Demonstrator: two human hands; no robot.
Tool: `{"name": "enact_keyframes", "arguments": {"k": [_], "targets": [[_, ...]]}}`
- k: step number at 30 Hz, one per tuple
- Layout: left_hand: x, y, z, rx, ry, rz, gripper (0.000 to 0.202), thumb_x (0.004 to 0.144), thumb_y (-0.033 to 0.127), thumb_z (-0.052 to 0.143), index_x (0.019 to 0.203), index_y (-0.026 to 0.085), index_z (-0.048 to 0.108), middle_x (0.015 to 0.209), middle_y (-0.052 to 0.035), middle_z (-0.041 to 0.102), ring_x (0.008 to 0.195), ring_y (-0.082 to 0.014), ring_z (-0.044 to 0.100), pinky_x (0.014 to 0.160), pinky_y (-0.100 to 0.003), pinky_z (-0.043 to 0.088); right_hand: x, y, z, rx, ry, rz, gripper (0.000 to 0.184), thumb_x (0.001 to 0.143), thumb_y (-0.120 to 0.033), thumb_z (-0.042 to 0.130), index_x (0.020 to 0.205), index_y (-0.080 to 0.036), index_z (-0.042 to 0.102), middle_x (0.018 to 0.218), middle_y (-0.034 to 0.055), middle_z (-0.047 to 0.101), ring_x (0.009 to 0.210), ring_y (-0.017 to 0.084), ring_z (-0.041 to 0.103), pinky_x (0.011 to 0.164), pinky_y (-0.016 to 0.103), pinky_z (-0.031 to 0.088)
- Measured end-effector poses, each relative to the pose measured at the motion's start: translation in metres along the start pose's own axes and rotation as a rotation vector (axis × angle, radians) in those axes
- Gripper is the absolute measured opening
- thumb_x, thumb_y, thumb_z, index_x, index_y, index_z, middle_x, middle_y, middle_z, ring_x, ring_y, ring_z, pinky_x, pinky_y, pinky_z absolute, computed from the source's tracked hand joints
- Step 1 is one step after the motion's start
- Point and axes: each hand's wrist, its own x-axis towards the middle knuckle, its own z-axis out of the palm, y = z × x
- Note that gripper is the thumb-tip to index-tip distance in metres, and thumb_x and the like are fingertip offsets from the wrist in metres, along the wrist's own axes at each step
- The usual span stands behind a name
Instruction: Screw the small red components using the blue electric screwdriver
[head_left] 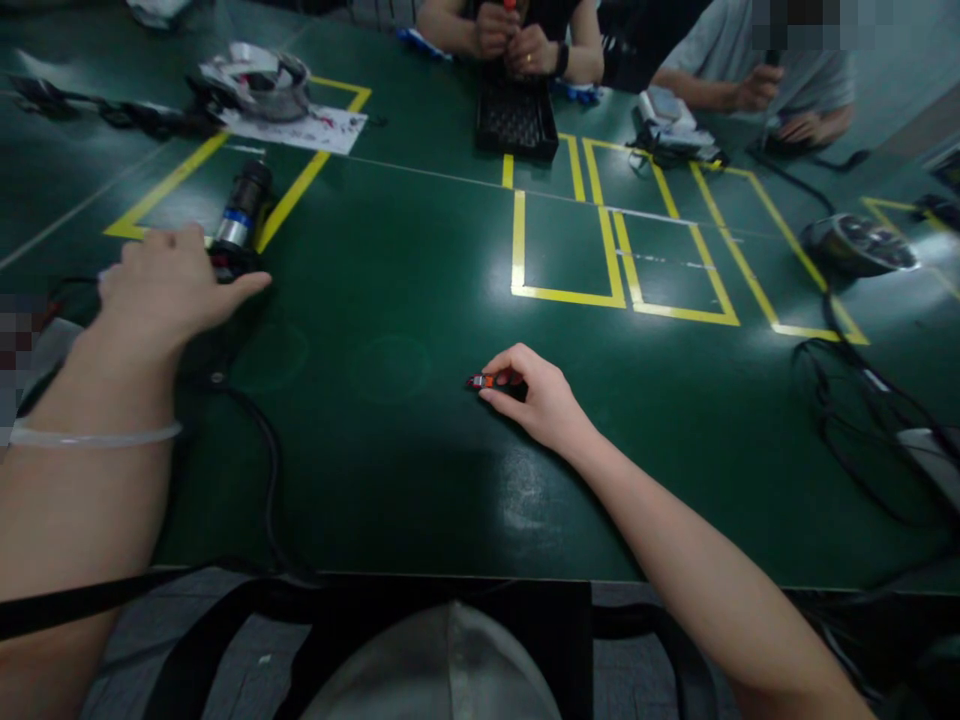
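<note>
My right hand (544, 395) is low over the green table (390, 450), its thumb and fingers pinched round a small orange-and-black part (488, 381) with a shiny bit at one end. Its exact kind is too small to make out. On the left, my left hand (161, 275) reaches forward with the thumb stretched out to the side and the fingers partly hidden. Right beside it lies a dark cylindrical tool (238, 215) with a blue band, a silver section and a thin metal tip. Whether the hand touches this tool cannot be told.
Yellow tape (570, 296) marks rectangles on the table. At the back stand a black tray (517, 120), a clear round container (274, 85) and two other people. A metal cylinder (855, 245) and loose black cables (825, 400) lie right; another cable (271, 470) runs left.
</note>
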Motion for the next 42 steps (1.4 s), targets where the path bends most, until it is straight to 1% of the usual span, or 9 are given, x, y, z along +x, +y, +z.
{"name": "enact_keyframes", "arguments": {"k": [2,4,7,11,19,25,30,35,42], "targets": [[0.007,-0.010,0.001,0.018,0.006,-0.081,0.112,0.071,0.096,0.025,0.144,0.011,0.027,0.155,-0.0172,0.027,0.134,-0.0456,0.033,0.104,-0.056,0.031,0.000,0.000,0.000,-0.001,0.000,-0.005,0.012,0.086,-0.016,0.068,0.092,-0.021,0.060,0.091,0.0015,0.062,0.081,0.015,0.058,0.074,0.029,0.046],[0.011,-0.013,0.002,0.012,0.010,-0.099,0.111,0.068,0.098,0.030,0.140,0.013,0.036,0.153,-0.0138,0.034,0.129,-0.0426,0.041,0.099,-0.052,0.035,0.000,-0.001,-0.001,-0.002,0.005,-0.007,0.011,0.086,-0.016,0.068,0.092,-0.021,0.060,0.090,0.0014,0.062,0.080,0.015,0.058,0.073,0.029,0.046],[0.013,-0.013,0.004,0.009,0.062,-0.093,0.112,0.067,0.099,0.028,0.139,0.014,0.038,0.152,-0.0126,0.037,0.128,-0.0415,0.042,0.098,-0.052,0.036,0.000,-0.001,-0.001,0.004,0.002,0.001,0.011,0.086,-0.016,0.068,0.092,-0.021,0.060,0.090,0.0013,0.062,0.081,0.015,0.059,0.073,0.029,0.046],[0.020,-0.014,0.007,0.053,0.079,-0.074,0.117,0.070,0.098,0.022,0.141,0.007,0.036,0.152,-0.0186,0.034,0.131,-0.0432,0.040,0.100,-0.055,0.038,0.000,0.000,0.000,0.000,-0.005,0.002,0.010,0.087,-0.018,0.068,0.093,-0.021,0.060,0.091,0.0015,0.062,0.081,0.015,0.059,0.074,0.029,0.047],[0.024,-0.017,0.012,-0.004,0.084,-0.013,0.114,0.071,0.092,0.043,0.142,0.003,0.035,0.150,-0.0192,0.036,0.129,-0.0421,0.042,0.100,-0.054,0.039,-0.001,0.001,0.000,0.001,0.004,-0.009,0.011,0.086,-0.017,0.068,0.093,-0.021,0.060,0.091,0.0017,0.063,0.081,0.015,0.059,0.075,0.029,0.047],[-0.001,0.014,0.014,0.080,0.124,0.066,0.095,0.083,0.080,0.040,0.137,0.002,0.045,0.136,-0.0247,0.049,0.118,-0.0413,0.053,0.089,-0.052,0.045,0.000,0.001,0.001,0.002,0.005,0.009,0.011,0.086,-0.017,0.068,0.093,-0.021,0.060,0.091,0.0017,0.063,0.080,0.015,0.060,0.074,0.029,0.048],[-0.031,0.051,0.014,0.146,0.134,0.227,0.084,0.087,0.072,0.041,0.133,0.002,0.049,0.126,-0.0286,0.054,0.109,-0.0439,0.059,0.084,-0.053,0.049,0.000,0.001,0.001,0.008,0.002,0.010,0.011,0.086,-0.018,0.068,0.093,-0.021,0.061,0.091,0.0019,0.063,0.080,0.015,0.060,0.074,0.030,0.048],[-0.060,0.085,0.020,0.188,0.164,0.407,0.076,0.090,0.068,0.037,0.128,0.003,0.052,0.117,-0.0270,0.057,0.100,-0.0421,0.063,0.077,-0.048,0.051,0.001,0.000,0.001,0.007,0.004,0.005,0.012,0.086,-0.017,0.068,0.094,-0.020,0.060,0.091,0.0021,0.063,0.081,0.015,0.060,0.074,0.029,0.047],[-0.093,0.119,0.031,0.134,0.185,0.592,0.062,0.089,0.058,0.050,0.129,0.011,0.053,0.114,-0.0193,0.059,0.098,-0.0367,0.065,0.080,-0.043,0.051,0.000,-0.001,0.002,0.023,0.012,0.003,0.012,0.086,-0.016,0.068,0.093,-0.020,0.060,0.090,0.0015,0.062,0.080,0.015,0.059,0.073,0.029,0.047]]}}
